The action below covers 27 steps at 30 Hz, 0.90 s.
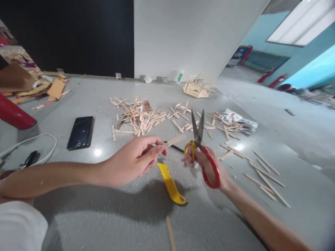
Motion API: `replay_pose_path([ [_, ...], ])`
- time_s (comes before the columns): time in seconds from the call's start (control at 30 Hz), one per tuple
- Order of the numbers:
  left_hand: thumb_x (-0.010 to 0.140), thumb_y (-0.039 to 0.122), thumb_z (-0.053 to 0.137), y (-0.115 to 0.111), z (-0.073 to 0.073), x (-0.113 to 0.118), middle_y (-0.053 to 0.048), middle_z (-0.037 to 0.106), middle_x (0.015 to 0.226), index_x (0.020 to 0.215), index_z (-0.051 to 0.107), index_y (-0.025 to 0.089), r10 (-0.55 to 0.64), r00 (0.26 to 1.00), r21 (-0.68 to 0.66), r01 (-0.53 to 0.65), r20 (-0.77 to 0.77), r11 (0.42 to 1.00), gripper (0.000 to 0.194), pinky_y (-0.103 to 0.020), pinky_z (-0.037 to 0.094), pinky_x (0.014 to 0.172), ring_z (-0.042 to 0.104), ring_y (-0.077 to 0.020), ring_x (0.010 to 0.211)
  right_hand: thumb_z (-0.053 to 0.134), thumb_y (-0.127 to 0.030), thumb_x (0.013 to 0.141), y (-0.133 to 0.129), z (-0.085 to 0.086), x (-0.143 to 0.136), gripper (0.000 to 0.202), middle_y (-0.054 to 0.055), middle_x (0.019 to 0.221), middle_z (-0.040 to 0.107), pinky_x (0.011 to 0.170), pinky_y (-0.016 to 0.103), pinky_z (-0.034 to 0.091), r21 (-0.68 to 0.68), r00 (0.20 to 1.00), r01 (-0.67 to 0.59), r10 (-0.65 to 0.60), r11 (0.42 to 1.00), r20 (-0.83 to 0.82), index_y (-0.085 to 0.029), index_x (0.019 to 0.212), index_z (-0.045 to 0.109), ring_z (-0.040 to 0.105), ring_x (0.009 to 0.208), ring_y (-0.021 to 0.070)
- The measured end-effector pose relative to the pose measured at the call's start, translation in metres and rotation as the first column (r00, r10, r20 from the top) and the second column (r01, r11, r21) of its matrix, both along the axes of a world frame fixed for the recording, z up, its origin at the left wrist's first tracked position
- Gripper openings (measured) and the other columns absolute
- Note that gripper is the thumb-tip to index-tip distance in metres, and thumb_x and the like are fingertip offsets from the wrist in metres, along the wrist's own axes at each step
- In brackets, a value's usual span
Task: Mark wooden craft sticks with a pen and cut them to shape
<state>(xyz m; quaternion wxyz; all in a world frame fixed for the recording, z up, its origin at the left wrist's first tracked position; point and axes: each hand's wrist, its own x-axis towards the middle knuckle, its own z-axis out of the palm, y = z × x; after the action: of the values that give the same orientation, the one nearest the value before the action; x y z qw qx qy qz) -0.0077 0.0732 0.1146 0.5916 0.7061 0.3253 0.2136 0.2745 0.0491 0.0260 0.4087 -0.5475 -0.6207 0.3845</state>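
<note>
Between the thumb and fingers of my left hand (133, 155) is a flat wooden craft stick (176, 140), its free end pointing right. My right hand (206, 162) grips a pair of scissors (198, 130) with red and yellow handles. The blades point up and stand slightly apart, a little to the right of the stick's tip and not touching it. Beneath my hands, a yellow utility knife (171, 184) lies on the grey tabletop. A dark pen-like tool (174, 146) lies behind the stick, partly hidden. One more craft stick (171, 233) lies near the front edge of view.
A heap of cut wooden sticks (141, 118) spreads across the middle, with longer sticks (267, 177) at right. Farther back are a wooden stick model (197, 87), a small green-labelled bottle (180, 76) and a plastic packet (239, 120). A phone (81, 132) and white cable (48, 135) lie left.
</note>
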Motion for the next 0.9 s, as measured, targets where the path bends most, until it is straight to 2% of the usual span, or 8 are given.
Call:
replay_pose_path([
  [0.1,0.112,0.049,0.043,-0.006,0.003,0.000,0.006,0.050,0.067,0.114,0.060,0.017,0.010,1.000,0.049,-0.012,0.027,0.999,0.036,-0.019,0.038,0.052,0.046,-0.0083,0.055,0.053,-0.069,0.101,-0.031,-0.001,-0.023,0.050,0.001,0.070,0.059,0.075,0.040,0.060,-0.087,0.944,-0.166,0.133,0.982,-0.301,-0.022,0.085,0.062,0.062,0.066,0.0203],
  [0.17,0.112,0.050,0.043,-0.009,0.003,0.000,0.006,0.053,0.068,0.112,0.060,0.017,-0.008,0.999,0.035,0.007,0.035,0.999,0.037,-0.018,0.038,0.050,0.047,-0.0083,0.054,0.053,-0.069,0.101,-0.050,0.002,-0.034,0.050,0.005,0.082,0.068,0.067,0.037,0.059,-0.080,0.916,-0.161,0.119,0.984,-0.382,-0.021,0.095,0.066,0.063,0.066,0.0201],
  [0.3,0.111,0.049,0.048,-0.013,0.002,0.003,0.007,0.052,0.062,0.095,0.060,0.018,-0.024,1.000,0.028,0.024,0.013,0.999,0.036,-0.017,0.032,0.047,0.042,-0.0065,0.049,0.063,-0.068,0.096,-0.071,0.013,-0.037,0.048,0.009,0.095,0.075,0.074,0.040,0.062,-0.034,0.955,-0.218,0.206,0.975,-0.213,-0.024,0.113,0.072,0.071,0.083,0.0268],
  [0.43,0.109,0.042,0.056,-0.017,0.001,0.004,0.008,0.048,0.058,0.074,0.049,0.019,-0.060,0.998,0.040,0.060,-0.012,0.997,0.043,-0.015,0.030,0.047,0.038,-0.0047,0.049,0.066,-0.060,0.097,-0.078,0.017,-0.028,0.046,0.012,0.111,0.077,0.084,0.046,0.064,0.018,0.967,-0.252,0.253,0.968,-0.044,-0.026,0.128,0.071,0.075,0.099,0.0331],
  [0.57,0.109,0.036,0.053,-0.021,0.000,0.005,0.008,0.045,0.061,0.076,0.051,0.019,-0.123,0.992,0.085,0.121,0.023,0.989,0.037,-0.015,0.029,0.048,0.036,-0.0055,0.051,0.064,-0.059,0.099,-0.084,0.012,-0.027,0.052,0.015,0.131,0.072,0.096,0.050,0.062,0.071,0.952,-0.304,0.307,0.950,-0.023,-0.027,0.140,0.064,0.072,0.114,0.0340],
  [0.67,0.111,0.031,0.048,-0.023,-0.001,0.005,0.008,0.042,0.060,0.079,0.057,0.020,-0.167,0.985,0.148,0.159,0.046,0.976,0.035,-0.017,0.028,0.047,0.033,-0.0060,0.050,0.063,-0.058,0.101,-0.089,0.011,-0.029,0.060,0.014,0.132,0.071,0.095,0.048,0.063,0.082,0.938,-0.346,0.348,0.935,-0.002,-0.028,0.152,0.056,0.072,0.112,0.0325],
  [0.8,0.113,0.032,0.044,-0.025,-0.004,0.005,0.008,0.043,0.059,0.084,0.064,0.020,-0.181,0.983,0.188,0.171,0.033,0.967,0.037,-0.019,0.030,0.049,0.032,-0.0069,0.048,0.059,-0.058,0.103,-0.094,0.012,-0.028,0.066,0.014,0.142,0.067,0.099,0.049,0.062,0.107,0.943,-0.332,0.329,0.937,0.042,-0.036,0.163,0.042,0.069,0.122,0.0344],
  [0.9,0.113,0.031,0.044,-0.025,-0.004,0.006,0.008,0.047,0.060,0.086,0.064,0.020,-0.176,0.984,0.217,0.166,0.028,0.962,0.035,-0.020,0.032,0.051,0.035,-0.0069,0.048,0.063,-0.058,0.100,-0.095,0.015,-0.026,0.071,0.014,0.143,0.067,0.102,0.051,0.061,0.066,0.943,-0.327,0.322,0.943,0.078,-0.035,0.164,0.042,0.068,0.123,0.0370],
])
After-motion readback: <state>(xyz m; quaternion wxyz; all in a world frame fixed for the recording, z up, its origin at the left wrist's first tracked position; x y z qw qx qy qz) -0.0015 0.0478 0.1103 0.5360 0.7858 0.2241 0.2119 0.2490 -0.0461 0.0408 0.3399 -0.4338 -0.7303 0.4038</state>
